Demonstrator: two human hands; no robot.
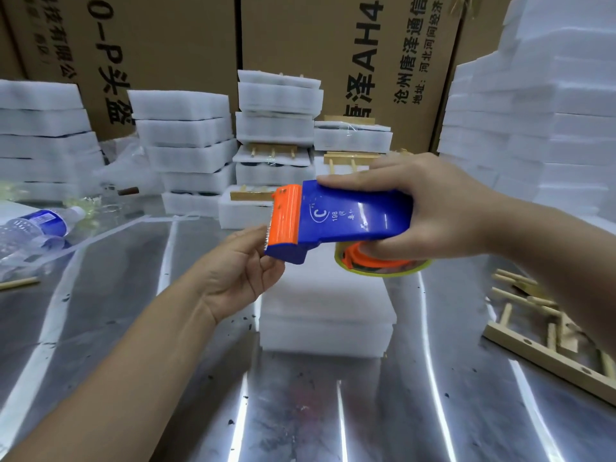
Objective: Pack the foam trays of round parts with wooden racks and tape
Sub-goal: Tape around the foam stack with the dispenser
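My right hand (430, 211) grips a blue and orange tape dispenser (346, 218) in the air, its tape roll (383, 266) hanging underneath. My left hand (240, 265) is at the dispenser's toothed orange front, fingers pinching at the tape end by the blade. Below them a stack of white foam trays (326, 315) lies on the metal table (166, 378). Loose wooden racks (546, 331) are piled at the right.
Stacks of foam trays (186, 151), some with wooden racks on top (276, 128), fill the back of the table in front of cardboard boxes (166, 45). A tall foam pile (550, 128) rises at right. A water bottle (40, 225) lies at left.
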